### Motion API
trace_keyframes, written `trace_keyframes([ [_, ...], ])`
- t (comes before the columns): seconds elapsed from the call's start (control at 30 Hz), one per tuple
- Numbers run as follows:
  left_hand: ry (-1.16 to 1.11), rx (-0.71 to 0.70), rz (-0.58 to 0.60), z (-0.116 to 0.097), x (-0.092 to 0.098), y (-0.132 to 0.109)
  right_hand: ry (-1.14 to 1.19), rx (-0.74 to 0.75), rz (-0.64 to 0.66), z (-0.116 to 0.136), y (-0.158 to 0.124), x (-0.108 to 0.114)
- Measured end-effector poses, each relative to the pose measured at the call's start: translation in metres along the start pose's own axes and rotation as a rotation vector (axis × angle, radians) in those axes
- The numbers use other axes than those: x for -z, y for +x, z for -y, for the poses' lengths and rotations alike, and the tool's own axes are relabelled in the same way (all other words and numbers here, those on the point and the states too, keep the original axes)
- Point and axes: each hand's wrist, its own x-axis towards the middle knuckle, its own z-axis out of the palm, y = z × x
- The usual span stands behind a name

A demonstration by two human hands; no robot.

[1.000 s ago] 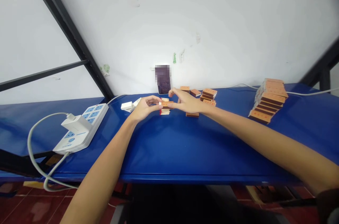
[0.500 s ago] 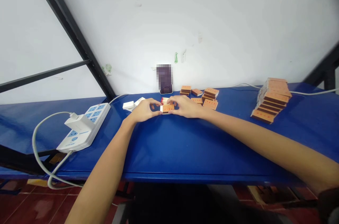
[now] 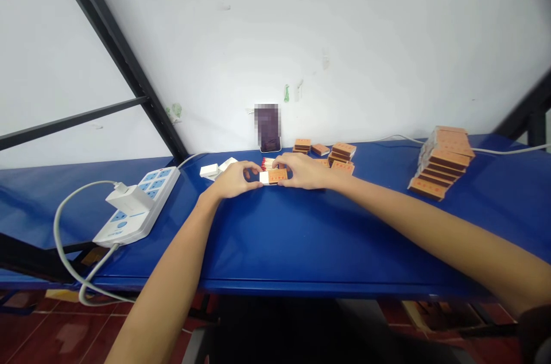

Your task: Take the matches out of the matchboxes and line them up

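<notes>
Both hands meet over a small orange matchbox point(image 3: 275, 175) held low above the blue table point(image 3: 301, 237). My left hand point(image 3: 235, 179) pinches its white inner tray end, which sticks out to the left. My right hand point(image 3: 303, 171) grips the orange sleeve from the right. Red-tipped matches point(image 3: 267, 163) lie in a bundle just behind the box. Several more orange matchboxes point(image 3: 338, 156) lie scattered behind my right hand.
A leaning stack of orange matchboxes point(image 3: 441, 162) stands at the right. White inner trays point(image 3: 214, 169) lie left of my hands. A white power strip point(image 3: 136, 204) with a plugged-in adapter and grey cable sits at the left. A blurred upright card point(image 3: 267, 128) leans on the wall.
My hands have come down to the table with the matchbox. The white tray now shows further out of the sleeve's left end than half a second ago.
</notes>
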Motion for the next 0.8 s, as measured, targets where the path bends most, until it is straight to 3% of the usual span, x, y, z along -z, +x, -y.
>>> trace_keyframes([
  [0.3,-0.005,0.001,0.008,0.002,-0.001,0.0,-0.056,-0.139,0.207,-0.01,-0.001,0.033],
  [0.37,0.003,-0.002,0.004,0.001,-0.001,0.0,-0.05,-0.172,0.188,-0.014,-0.002,0.04],
  [0.47,0.0,0.0,0.0,-0.001,0.0,-0.001,-0.041,-0.228,0.056,-0.023,-0.004,0.055],
  [0.6,-0.017,0.015,0.001,-0.004,0.001,-0.002,-0.204,-0.339,-0.102,-0.041,-0.006,0.071],
  [0.8,-0.028,0.025,-0.005,-0.006,0.0,-0.001,-0.529,-0.529,-0.047,-0.07,-0.007,0.065],
])
